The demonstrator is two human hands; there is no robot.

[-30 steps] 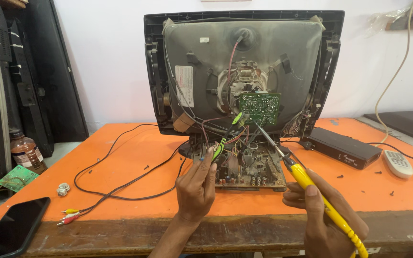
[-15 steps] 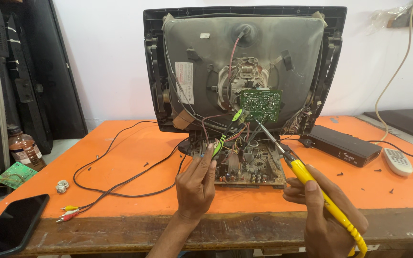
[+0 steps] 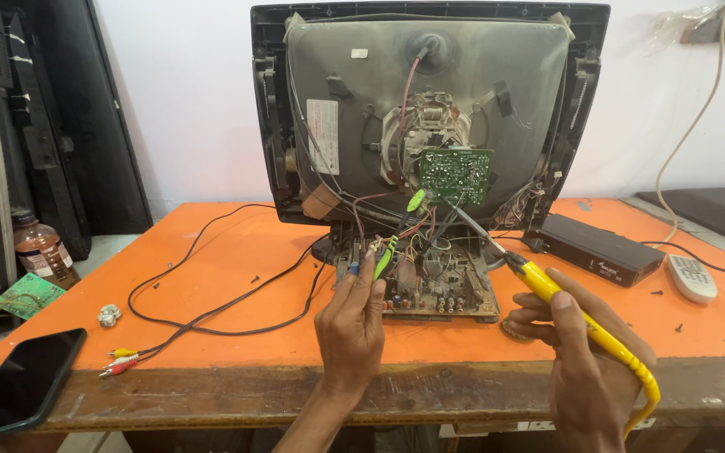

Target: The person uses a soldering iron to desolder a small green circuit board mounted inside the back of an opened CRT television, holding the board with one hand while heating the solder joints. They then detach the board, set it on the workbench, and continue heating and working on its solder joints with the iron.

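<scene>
An old tube television (image 3: 430,109) with its back cover off stands on an orange table (image 3: 237,252). Its main circuit board (image 3: 434,285) lies at its base, and a small green board (image 3: 456,174) sits on the tube's neck. My left hand (image 3: 352,323) pinches a thin green-handled tool (image 3: 386,256) at the front left of the main board. My right hand (image 3: 585,352) grips a yellow soldering iron (image 3: 576,315); its metal tip (image 3: 467,222) points up and left into the wiring just below the green board.
A black set-top box (image 3: 595,248) and a white remote (image 3: 691,278) lie to the right. Black cables with red, white and yellow plugs (image 3: 121,361) trail on the left, near a dark phone (image 3: 18,386), a small metal part (image 3: 109,315), a brown bottle (image 3: 39,247) and scattered screws.
Both hands have stayed nearly in place; the soldering iron's tip and the green tool shifted only slightly at the board.
</scene>
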